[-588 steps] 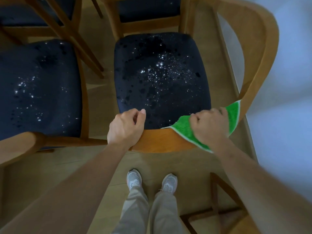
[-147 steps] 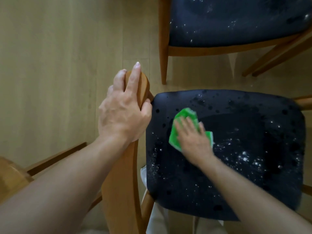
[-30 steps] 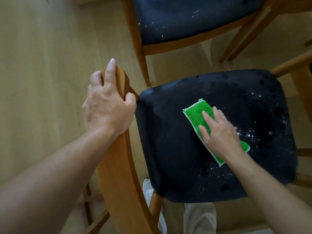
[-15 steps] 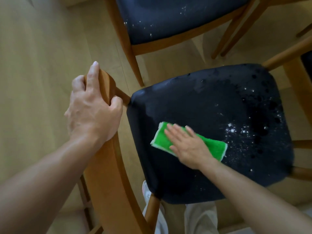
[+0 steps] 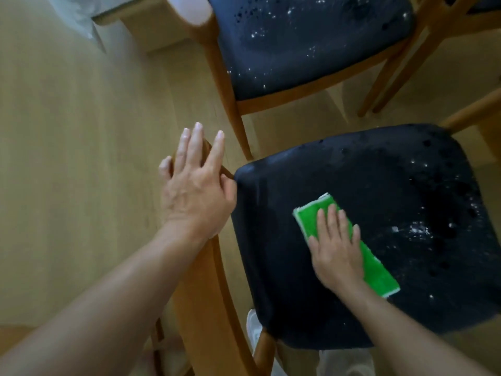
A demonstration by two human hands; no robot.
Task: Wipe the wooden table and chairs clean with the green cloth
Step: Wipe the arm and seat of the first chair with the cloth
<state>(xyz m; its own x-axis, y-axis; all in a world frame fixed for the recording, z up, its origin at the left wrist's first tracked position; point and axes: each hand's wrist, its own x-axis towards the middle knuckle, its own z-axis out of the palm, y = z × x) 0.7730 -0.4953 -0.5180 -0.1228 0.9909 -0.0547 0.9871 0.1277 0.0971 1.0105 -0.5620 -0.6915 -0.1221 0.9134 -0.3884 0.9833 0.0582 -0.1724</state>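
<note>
Two hands working. Right hand [image 5: 336, 253] lying flat, fingers straight and together, pressing green cloth [image 5: 379, 272] onto dark seat [image 5: 284, 267] of near chair. Left hand [image 5: 195, 185] resting on curved wooden backrest [image 5: 206, 308], fingers spread and extended, bracing. Step in hand: seat wiping, seemingly midway; near-left area looking cleaner, white specks [image 5: 417, 229] lying right of cloth. Next move probably calling for stroke rightward across specks. Second chair [image 5: 298, 50] beyond, speckled too, likely awaiting wiping.
</note>
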